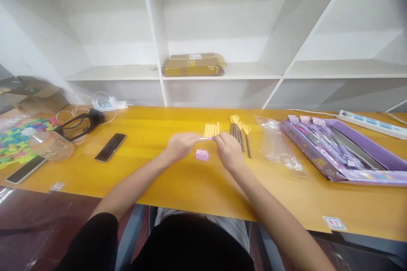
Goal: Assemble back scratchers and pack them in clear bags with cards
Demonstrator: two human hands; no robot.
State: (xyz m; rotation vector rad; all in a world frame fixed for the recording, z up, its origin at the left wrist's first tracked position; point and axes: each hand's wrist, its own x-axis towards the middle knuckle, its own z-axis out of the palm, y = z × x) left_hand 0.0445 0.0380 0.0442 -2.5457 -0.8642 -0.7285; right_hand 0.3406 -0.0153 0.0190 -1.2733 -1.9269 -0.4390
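My left hand (182,145) and my right hand (228,148) are raised over the middle of the table, fingers closed on the two ends of a thin pale rod (206,138). What kind of rod it is does not show clearly. Just below it on the table lies a small pink card (202,155). Behind my hands sits a row of several short yellow tubes (210,130). To the right of my right hand, several back scratchers (248,146) with yellow claw heads and dark handles lie side by side.
A clear plastic bag (276,146) and a purple box (318,156) of wrapped items are to the right. Two phones (110,147), a peach-coloured jar (52,146), black-framed headgear (92,120) and colourful pieces (19,144) lie left. White shelves (219,70) rise behind.
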